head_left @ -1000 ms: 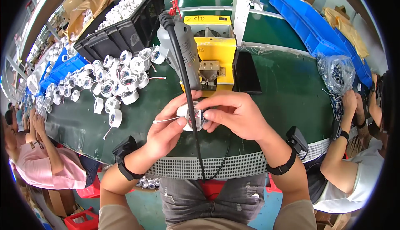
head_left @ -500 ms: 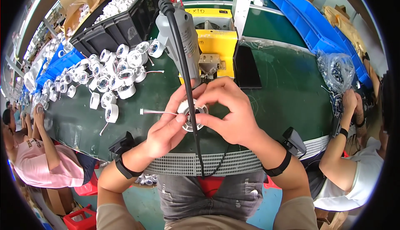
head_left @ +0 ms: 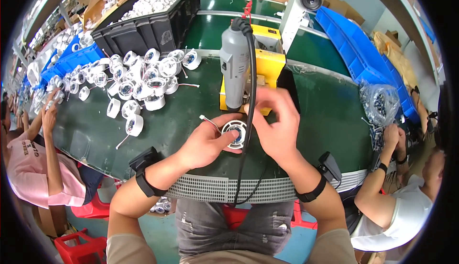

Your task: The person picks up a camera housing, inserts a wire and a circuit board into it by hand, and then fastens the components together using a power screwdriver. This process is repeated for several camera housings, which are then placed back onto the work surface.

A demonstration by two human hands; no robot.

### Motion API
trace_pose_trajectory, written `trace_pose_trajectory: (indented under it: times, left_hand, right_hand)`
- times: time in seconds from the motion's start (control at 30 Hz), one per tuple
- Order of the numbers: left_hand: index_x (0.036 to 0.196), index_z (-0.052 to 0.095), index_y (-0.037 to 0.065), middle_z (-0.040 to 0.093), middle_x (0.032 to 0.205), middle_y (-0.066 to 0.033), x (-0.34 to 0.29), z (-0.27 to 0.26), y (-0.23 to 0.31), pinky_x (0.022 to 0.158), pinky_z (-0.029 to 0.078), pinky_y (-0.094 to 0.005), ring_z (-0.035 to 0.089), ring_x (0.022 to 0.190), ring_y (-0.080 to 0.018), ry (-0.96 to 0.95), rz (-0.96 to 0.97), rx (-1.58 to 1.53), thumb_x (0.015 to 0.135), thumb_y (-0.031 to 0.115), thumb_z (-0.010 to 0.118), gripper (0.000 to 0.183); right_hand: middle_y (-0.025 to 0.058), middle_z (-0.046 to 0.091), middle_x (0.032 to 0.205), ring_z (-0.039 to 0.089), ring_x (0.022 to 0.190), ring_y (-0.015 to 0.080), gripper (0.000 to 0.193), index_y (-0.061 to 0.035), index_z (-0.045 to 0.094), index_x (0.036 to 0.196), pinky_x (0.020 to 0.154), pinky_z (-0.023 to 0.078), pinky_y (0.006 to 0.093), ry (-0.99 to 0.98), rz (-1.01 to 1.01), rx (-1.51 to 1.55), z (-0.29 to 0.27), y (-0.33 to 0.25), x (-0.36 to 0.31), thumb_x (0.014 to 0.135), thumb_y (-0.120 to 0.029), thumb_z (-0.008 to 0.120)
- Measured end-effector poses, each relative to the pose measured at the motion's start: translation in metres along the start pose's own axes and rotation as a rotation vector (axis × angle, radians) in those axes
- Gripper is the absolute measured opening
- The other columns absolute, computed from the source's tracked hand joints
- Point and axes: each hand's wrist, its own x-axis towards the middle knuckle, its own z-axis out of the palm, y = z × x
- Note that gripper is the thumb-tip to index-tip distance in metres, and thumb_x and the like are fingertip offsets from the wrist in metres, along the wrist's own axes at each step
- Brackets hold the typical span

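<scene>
My left hand (head_left: 206, 142) is closed around a round white housing (head_left: 242, 126) just above the green work surface. Its thumb presses on the dark circuit board inside the ring, and a short wire with a white connector (head_left: 202, 117) sticks out to the left. A grey electric screwdriver (head_left: 233, 65) hangs upright beyond the housing, its black cable looping down in front. Beside the screwdriver's lower end is my right hand (head_left: 278, 123), fingers bent, with a gap between thumb and forefinger. Behind it stands a yellow machine (head_left: 268, 65); the cable partly hides the fingertips.
Many similar white housings (head_left: 155, 84) lie heaped at the left. Behind them is a black crate (head_left: 138, 37) full of small white parts. Blue trays (head_left: 344, 44) and a clear plastic bag (head_left: 380, 102) lie at the right. Co-workers sit on both sides.
My right hand has let go of the housing and moved up and right toward the screwdriver's lower end. My left hand alone now holds the housing, with its open ring facing up.
</scene>
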Motion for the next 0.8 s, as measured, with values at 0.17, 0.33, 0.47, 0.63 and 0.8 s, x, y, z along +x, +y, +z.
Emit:
trace_pose_trajectory:
  times: [0.17, 0.33, 0.47, 0.63, 0.8]
  left_hand:
    - [0.134, 0.039, -0.006, 0.060, 0.110, -0.0116, 0.003, -0.007, -0.008, 0.080, 0.059, -0.0322, 0.064, 0.094, -0.0166, 0.093, -0.086, 0.100, 0.098, 0.010, 0.048, 0.041]
    - [0.139, 0.034, -0.005, 0.058, 0.111, -0.0118, 0.009, -0.013, -0.011, 0.082, 0.058, -0.0326, 0.065, 0.091, -0.0208, 0.144, -0.184, -0.006, 0.100, 0.011, 0.043, 0.043]
    - [0.138, 0.035, -0.005, 0.058, 0.109, -0.0119, 0.008, -0.012, -0.008, 0.082, 0.058, -0.0325, 0.066, 0.089, -0.0214, 0.174, -0.198, 0.001, 0.100, 0.011, 0.043, 0.042]
    - [0.138, 0.035, -0.006, 0.058, 0.108, -0.0121, 0.011, -0.013, -0.009, 0.081, 0.058, -0.0324, 0.066, 0.089, -0.0213, 0.165, -0.214, -0.008, 0.100, 0.012, 0.042, 0.042]
    - [0.137, 0.035, -0.006, 0.059, 0.108, -0.0122, 0.010, -0.011, -0.008, 0.080, 0.058, -0.0319, 0.065, 0.088, -0.0204, 0.164, -0.210, -0.005, 0.100, 0.012, 0.042, 0.042]
  right_hand:
    - [0.0160, 0.066, 0.102, 0.067, 0.092, 0.0190, 0.075, 0.0005, 0.035, 0.137, 0.084, 0.052, 0.0331, -0.140, 0.156, -0.078, 0.027, -0.016, 0.028, 0.075, -0.010, 0.077]
    - [0.0072, 0.056, 0.078, 0.056, 0.062, 0.0146, 0.065, 0.0003, 0.023, 0.141, 0.060, 0.049, 0.0284, 0.165, -0.120, 0.423, 0.030, 0.000, 0.042, 0.088, -0.009, 0.058]
    - [0.0065, 0.051, 0.068, 0.048, 0.048, 0.0131, 0.052, 0.0000, 0.028, 0.137, 0.048, 0.043, 0.0280, 0.354, -0.023, 0.443, 0.021, -0.021, 0.072, 0.093, -0.012, 0.053]
    - [0.0057, 0.049, 0.063, 0.047, 0.046, 0.0129, 0.044, -0.0006, 0.033, 0.133, 0.045, 0.040, 0.0277, 0.414, 0.041, 0.430, 0.028, -0.010, 0.080, 0.094, -0.010, 0.052]
    - [0.0062, 0.050, 0.064, 0.047, 0.046, 0.0129, 0.042, -0.0012, 0.035, 0.132, 0.045, 0.040, 0.0279, 0.385, 0.062, 0.388, 0.033, -0.009, 0.077, 0.094, -0.009, 0.052]
